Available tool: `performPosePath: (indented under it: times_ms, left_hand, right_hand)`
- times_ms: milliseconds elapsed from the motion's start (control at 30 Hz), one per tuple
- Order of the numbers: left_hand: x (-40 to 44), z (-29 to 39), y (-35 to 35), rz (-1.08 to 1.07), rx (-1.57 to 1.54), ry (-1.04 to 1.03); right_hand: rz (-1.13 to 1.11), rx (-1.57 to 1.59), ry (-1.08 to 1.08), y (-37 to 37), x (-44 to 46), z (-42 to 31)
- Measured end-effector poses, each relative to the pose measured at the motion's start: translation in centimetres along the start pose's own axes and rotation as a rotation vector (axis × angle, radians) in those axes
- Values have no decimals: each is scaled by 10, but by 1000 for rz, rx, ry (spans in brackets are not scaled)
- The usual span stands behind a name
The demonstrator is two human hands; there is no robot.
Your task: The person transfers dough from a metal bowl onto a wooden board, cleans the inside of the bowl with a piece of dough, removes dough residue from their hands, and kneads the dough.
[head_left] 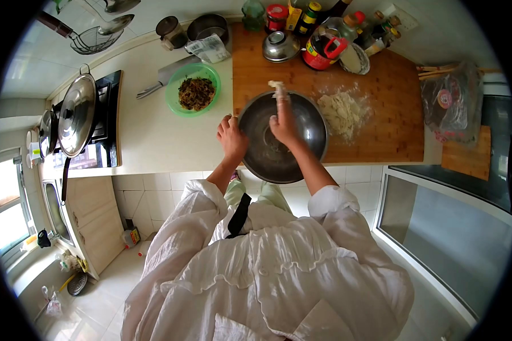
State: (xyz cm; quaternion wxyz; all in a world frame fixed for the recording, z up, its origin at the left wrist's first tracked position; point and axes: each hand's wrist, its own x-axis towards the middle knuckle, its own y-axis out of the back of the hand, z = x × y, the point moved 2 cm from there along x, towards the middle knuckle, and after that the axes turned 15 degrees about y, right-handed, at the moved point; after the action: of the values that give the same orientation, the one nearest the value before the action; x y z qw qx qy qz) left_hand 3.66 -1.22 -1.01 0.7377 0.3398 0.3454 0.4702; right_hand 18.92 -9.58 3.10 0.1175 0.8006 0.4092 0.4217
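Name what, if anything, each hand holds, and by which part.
The left hand touches the metal bowl at its left rim; whether it grips is unclear. The right hand has pale dough at its fingers, perhaps just stuck.

Glare whitens the window [8, 202] at left; fisheye edges curve.

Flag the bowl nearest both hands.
The large round grey metal bowl: right hand over it, left hand at its rim. The green plastic bowl, small shiny metal bowl and pale round bowl sit farther off.
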Motion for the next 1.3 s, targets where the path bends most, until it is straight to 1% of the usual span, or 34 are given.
performPosePath:
  times_ms: [33, 100, 133, 167, 233, 267, 300, 367, 400, 467, 500, 567, 600, 633, 700, 733, 800, 833, 900, 933, 967, 1033, 1067, 1133, 1167, 1233, 1267, 1300]
  left_hand:
    - [0, 1, 0, 2, -1, 2]
    - [-1, 1, 0, 12, -8, -11]
    - [0, -1, -2, 8, -9, -8]
    - [1, -2, -4, 14, -2, -16]
    - [2, -1, -3, 22, 5, -25]
    - [1, -1, -3, 16, 8, -20]
    - [1, -2, -3, 10, 12, -14]
    - [1, -1, -3, 12, 18, -17]
    - [1, -1, -1, 13, 23, -18]
    - [0, 1, 0, 12, 22, -13]
    - [0, 1, 0, 9, 19, -8]
    - [1, 0, 0, 4, 13, -5]
    - [1, 1, 0, -1, 8, -2]
    - [0, 1, 0, -1, 6, -1]
    - [-1, 2, 1, 7, -2, -7]
    - [-1, 2, 2, 9, -1, -3]
    - [0, 1, 1, 17, -5, -28]
    - [1, 0, 1, 14, 0, -27]
    - [2, -1, -1, 26, 14, -55]
    - [2, -1, -2, 25, 15, -56]
    - [1, -1, -3, 29, 7, -51]
    - [0, 0, -2, 28, 0, -50]
    - [-1, 1, -2, 23, 4, -41]
    - [-2, 1, -2, 18, 7, -33]
    - [-1, 2, -2, 20, 5, -38]
    - [-1, 2, -3, 17, 4, -41]
    - [0, 1, -4, 22, -11, -42]
    - [-1, -2, -6, 26, -24, -40]
  right_hand:
    - [28, -170, 29, 12, 2, 2]
    - [12, -245, -125, 36, 5, 11]
    - [35, -344, -173, 39, 0, 25]
    - [32, -346, -175, 41, -2, 39]
    - [-79, -363, -229, 46, 10, 46]
    - [-122, -304, -308, 46, 11, 46]
    - [-122, -302, -308, 43, 14, 48]
    - [39, 87, -306, 38, 23, 53]
    - [40, 91, -304, 36, 24, 52]
    - [326, 490, -277, 37, 26, 50]
    - [326, 490, -276, 39, 22, 48]
    - [323, 449, -526, 48, 7, 47]
    - [363, 470, -594, 46, 0, 48]
    - [362, 469, -594, 45, -6, 49]
    - [450, 333, -656, 45, -20, 51]
    - [447, 336, -657, 40, -24, 57]
    - [403, -4, -490, 37, -22, 56]
    - [403, -2, -495, 35, -20, 51]
    - [331, -44, -463, 24, -11, 40]
    - [257, -123, -444, 16, -10, 44]
    - [258, -123, -446, 8, -7, 44]
    - [257, -82, -275, -7, 0, 40]
    - [258, -85, -276, -10, -1, 38]
    - [49, 69, -215, -14, 0, 24]
    - [50, 67, -216, -11, -2, 18]
    - [77, 216, -209, -8, -21, 21]
    - [60, 185, -237, 1, -35, 27]
    - [36, 73, -233, 14, -46, 28]
